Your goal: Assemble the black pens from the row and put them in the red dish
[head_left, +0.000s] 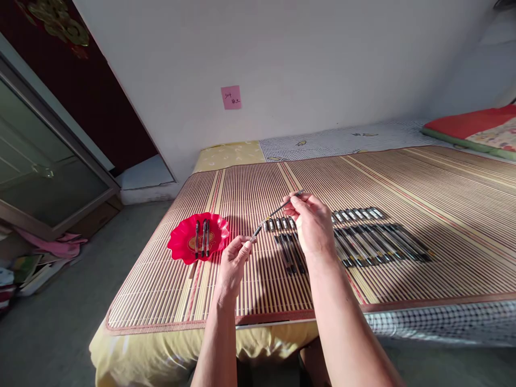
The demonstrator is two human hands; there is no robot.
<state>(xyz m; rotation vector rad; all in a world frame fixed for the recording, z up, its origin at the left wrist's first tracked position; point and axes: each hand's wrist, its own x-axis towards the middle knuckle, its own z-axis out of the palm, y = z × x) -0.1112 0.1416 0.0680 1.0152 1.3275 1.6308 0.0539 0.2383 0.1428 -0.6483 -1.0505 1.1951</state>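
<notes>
From the head camera, we hold one pen [277, 212] above the bed mat [250, 290]: our left hand [234, 264] pinches its lower tip, our right hand [311, 223] pinches the upper end, steadying both ends. Finished-looking pens sit in the red dish [179, 244]; rows of pens [374, 244] lie beside.

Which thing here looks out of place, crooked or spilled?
Nothing stands out. Three pens lie side by side in the red plate, and the pens and caps on the mat lie in neat rows. The left hand and right hand hold one pen between them.

A home bedroom: bamboo-matted bed [403, 177], cushion [475, 126].
</notes>
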